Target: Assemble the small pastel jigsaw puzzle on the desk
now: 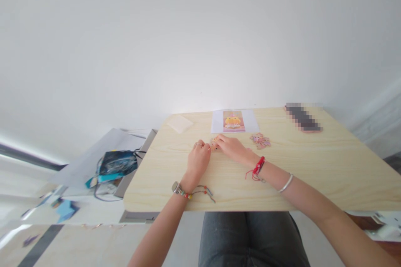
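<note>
Left hand (198, 159) and right hand (233, 147) flank jigsaw pieces (213, 144); grip closure indeterminable; uneven fingertip pressure could dislodge those between.

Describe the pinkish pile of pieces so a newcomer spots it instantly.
On the pale wooden table, find the white sheet with a printed picture near the far edge. Just nearer than its right corner lies the pinkish pile. It sits untouched, unlike the cluster between left hand and right hand.

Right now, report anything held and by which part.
Left hand and right hand are at puzzle pieces; whether and where they grip cannot be told.
</note>
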`<state>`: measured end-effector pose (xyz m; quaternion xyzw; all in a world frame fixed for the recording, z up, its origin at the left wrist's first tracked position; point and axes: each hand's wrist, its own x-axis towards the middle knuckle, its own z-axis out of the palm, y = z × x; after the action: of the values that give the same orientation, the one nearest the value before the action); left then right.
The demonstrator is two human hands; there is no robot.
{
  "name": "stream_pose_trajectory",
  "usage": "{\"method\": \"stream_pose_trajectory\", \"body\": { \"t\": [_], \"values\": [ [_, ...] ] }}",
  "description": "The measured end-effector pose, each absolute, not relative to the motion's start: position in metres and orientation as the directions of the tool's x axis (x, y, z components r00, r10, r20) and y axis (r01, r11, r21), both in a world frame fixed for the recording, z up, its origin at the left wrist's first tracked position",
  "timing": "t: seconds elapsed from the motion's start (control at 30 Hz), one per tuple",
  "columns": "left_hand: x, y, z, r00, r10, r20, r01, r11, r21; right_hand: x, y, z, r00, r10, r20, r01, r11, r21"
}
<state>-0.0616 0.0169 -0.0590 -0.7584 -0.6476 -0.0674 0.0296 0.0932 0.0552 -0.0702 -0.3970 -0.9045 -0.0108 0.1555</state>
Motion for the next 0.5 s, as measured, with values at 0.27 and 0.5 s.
{"method": "stream_pose_trajectory", "body": {
  "t": [0.27, 0.5],
  "values": [
    [-0.061, 0.015, -0.057, 0.156, 0.98, 0.119, 0.982, -0.167, 0.085, 0.113, 0.048, -0.06, -0.622, 0.746, 0.239, 0.75, 0.655, -0.093],
    [-0.059, 0.008, -0.049, 0.199, 0.959, 0.203, 0.964, -0.229, 0.138, 0.176, 0.046, -0.042, -0.464, 0.866, 0.187, 0.85, 0.495, -0.181]
  ]
}}
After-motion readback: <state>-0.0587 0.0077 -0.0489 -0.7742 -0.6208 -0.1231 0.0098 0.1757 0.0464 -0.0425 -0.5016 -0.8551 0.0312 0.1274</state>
